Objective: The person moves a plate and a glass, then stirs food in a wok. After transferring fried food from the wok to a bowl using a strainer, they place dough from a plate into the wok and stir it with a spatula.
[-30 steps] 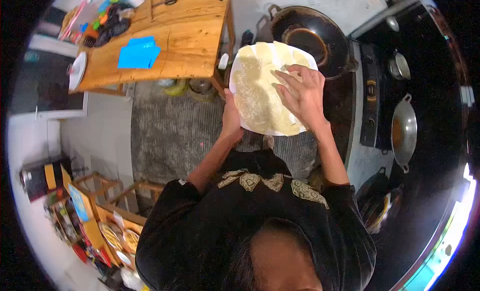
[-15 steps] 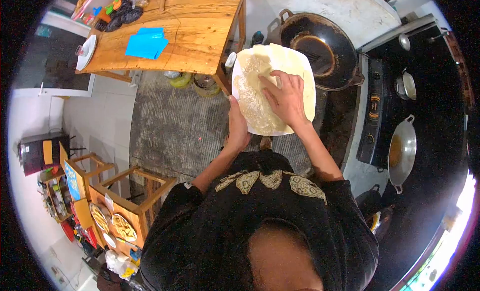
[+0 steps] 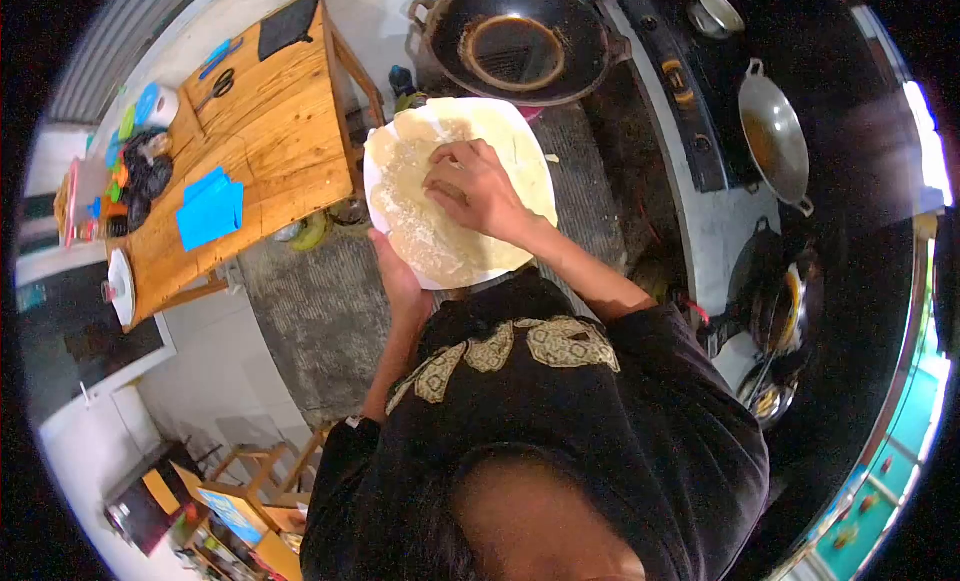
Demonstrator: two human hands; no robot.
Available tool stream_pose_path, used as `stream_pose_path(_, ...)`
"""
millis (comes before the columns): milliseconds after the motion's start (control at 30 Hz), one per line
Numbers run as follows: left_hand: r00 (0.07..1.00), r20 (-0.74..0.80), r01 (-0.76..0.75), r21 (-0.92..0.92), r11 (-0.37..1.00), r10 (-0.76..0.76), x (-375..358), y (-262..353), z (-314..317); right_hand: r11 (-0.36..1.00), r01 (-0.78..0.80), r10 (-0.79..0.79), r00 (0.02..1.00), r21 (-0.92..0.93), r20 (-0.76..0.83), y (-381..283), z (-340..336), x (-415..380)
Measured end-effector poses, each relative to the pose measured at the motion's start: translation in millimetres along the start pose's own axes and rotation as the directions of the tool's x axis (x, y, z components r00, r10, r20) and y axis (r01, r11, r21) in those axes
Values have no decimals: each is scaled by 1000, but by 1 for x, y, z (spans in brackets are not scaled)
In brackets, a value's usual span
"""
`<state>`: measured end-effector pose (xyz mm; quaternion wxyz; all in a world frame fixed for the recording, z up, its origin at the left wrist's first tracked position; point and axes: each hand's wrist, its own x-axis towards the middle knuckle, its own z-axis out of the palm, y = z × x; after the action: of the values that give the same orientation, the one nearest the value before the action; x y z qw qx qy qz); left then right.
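A white plate point(image 3: 371, 186) is heaped with pale, flat dough sheets point(image 3: 525, 166) that overlap and reach past its edge. White flour dusts the sheets on the left side. My left hand point(image 3: 403, 283) grips the plate at its lower left rim, thumb along the side and the other fingers hidden underneath. Over the middle of the sheets, my right hand point(image 3: 482, 193) is closed, its fingers curled with the tips close to the dough. Whatever lies between those fingertips is hidden.
A wooden table point(image 3: 275, 131) at upper left holds blue sheets point(image 3: 212, 209) and scissors point(image 3: 218, 83). Beyond the plate sits a large black wok point(image 3: 515, 41). Along the right, a stove point(image 3: 675, 81) runs beside a grey metal wok point(image 3: 775, 131).
My view has turned, and the plate with both hands now appears further left. My right hand's fingers, more spread before, are now curled closer together over the dough sheets.
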<state>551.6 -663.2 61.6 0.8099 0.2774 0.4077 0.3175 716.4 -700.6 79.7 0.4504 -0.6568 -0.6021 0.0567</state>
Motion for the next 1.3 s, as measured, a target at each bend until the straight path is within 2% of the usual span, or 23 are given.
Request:
stream_pose_path(67,999,31,16,-1,1000,-16,2,0,-9,999,-24,25,999,21,-36,-2,4,-4)
stream_pose_path(167,999,42,21,55,998,-23,6,1,-17,997,63,-60,994,33,-95,-6,4,-10)
stream_pose_path(267,996,67,52,107,993,-59,12,3,-22,999,3,1,996,54,-84,-12,14,-31)
stream_pose_path(367,984,113,120,136,983,-136,15,-3,-9,998,-19,28,988,62,-152,-13,1,-45)
stream_pose_path(467,970,140,171,190,967,-199,21,-13,19,976,-209,216,966,64,-139,-13,-33,-58)
stream_pose_path(500,964,147,187,210,960,-221,24,-20,32,971,-217,231,959,103,-161,-11,-47,-62)
stream_pose_path(600,939,195,236,241,941,-285,47,-57,58,955,-240,279,928,176,-248,-4,-107,-75)
stream_pose_path(700,942,163,245,262,933,-293,59,-95,123,930,-326,365,874,170,-322,25,-182,-94)
stream_pose_path(767,919,200,284,262,922,-339,72,-132,158,897,-373,441,791,238,-424,62,-236,-111)
stream_pose_path(800,917,196,294,257,920,-348,76,-147,180,868,-449,495,765,210,-412,76,-272,-116)
stream_pose_path(833,915,184,307,261,915,-360,78,-157,200,877,-431,474,709,211,-522,98,-299,-119)
stream_pose_path(900,908,210,300,272,914,-361,82,-180,246,869,-488,439,678,85,-590,136,-361,-128)
stream_pose_path(967,896,268,288,258,922,-354,91,-206,273,829,-553,476,620,83,-624,164,-403,-133)
stream_pose_path(1033,874,341,281,224,933,-346,111,-244,303,836,-543,468,626,81,-624,207,-438,-142)
stream_pose_path(1133,827,336,374,271,887,-451,118,-286,382,820,-563,490,593,106,-639,256,-493,-154)
stream_pose_path(1233,787,467,313,261,913,-403,121,-316,452,846,-530,414,577,63,-704,279,-547,-151)
stream_pose_path(1267,789,455,304,295,906,-413,129,-332,468,851,-521,325,615,-61,-718,290,-569,-154)
stream_pose_path(1300,783,443,319,316,894,-436,128,-337,487,854,-508,278,623,-108,-731,291,-588,-149)
